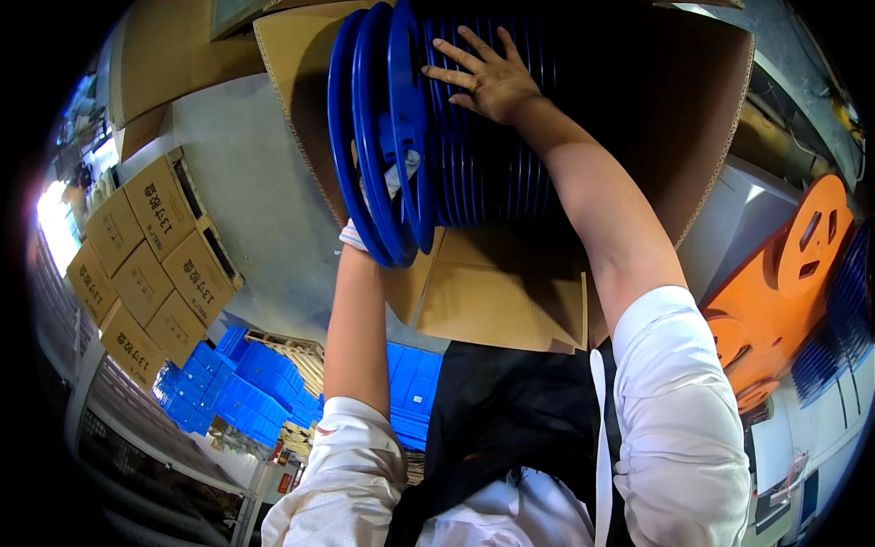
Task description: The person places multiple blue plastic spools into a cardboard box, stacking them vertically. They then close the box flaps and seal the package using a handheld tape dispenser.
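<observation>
Several round blue plastic reels [369, 137] stand tilted at the left side of an open cardboard box [679, 109]. My left hand [402, 173], in a white glove, reaches in among these reels and grips them. Their flanges hide most of its fingers. Inside the box, more blue reels [483, 178] stand on edge in a tight row. My right hand [497, 84] is bare, its fingers spread, over the top of that row with nothing in its grasp. The box's near flap [501, 310] folds out toward me.
Sealed cartons [150, 246] are stacked on a pallet at left. Blue stacked sheets or bins [264, 392] lie lower left. An orange slotted panel [775, 273] stands close on the right, beside more blue reels [834, 337]. Grey floor [237, 173] shows left of the box.
</observation>
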### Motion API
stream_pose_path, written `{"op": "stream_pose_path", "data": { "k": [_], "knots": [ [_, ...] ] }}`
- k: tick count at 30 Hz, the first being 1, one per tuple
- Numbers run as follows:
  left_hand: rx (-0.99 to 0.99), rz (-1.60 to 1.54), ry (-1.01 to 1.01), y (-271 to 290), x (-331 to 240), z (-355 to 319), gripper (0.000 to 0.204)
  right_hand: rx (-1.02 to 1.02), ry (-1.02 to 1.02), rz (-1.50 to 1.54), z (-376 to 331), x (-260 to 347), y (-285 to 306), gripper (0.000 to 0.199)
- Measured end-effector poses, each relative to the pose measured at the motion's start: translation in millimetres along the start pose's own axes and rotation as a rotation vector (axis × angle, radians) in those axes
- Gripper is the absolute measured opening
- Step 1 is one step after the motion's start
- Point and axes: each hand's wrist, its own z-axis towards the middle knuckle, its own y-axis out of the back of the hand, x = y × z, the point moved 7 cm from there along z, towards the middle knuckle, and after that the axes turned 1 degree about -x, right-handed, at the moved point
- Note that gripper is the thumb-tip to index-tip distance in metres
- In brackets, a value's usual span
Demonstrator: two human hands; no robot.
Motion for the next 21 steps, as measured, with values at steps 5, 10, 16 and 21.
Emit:
{"op": "stream_pose_path", "data": {
  "k": [5, 10, 16, 21],
  "knots": [
    [0.008, -0.002, 0.001, -2.7, -4.3, 2.2, 0.065, -0.015, -0.004, 0.018, 0.0, -1.4, -2.6, 0.052],
    [0.011, -0.006, 0.003, -3.5, -6.6, 2.8, 0.065, -0.016, 0.001, 0.015, 0.5, -0.5, -2.7, 0.051],
    [0.007, -0.017, 0.006, -4.9, -5.9, 1.7, 0.066, -0.03, -0.001, -0.03, 1.7, 2.0, -2.5, 0.048],
    [0.012, -0.018, 0.002, -7.0, -6.7, -0.1, 0.067, -0.036, 0.007, 0.005, 1.6, -3.1, -5.2, 0.054]
  ]
}}
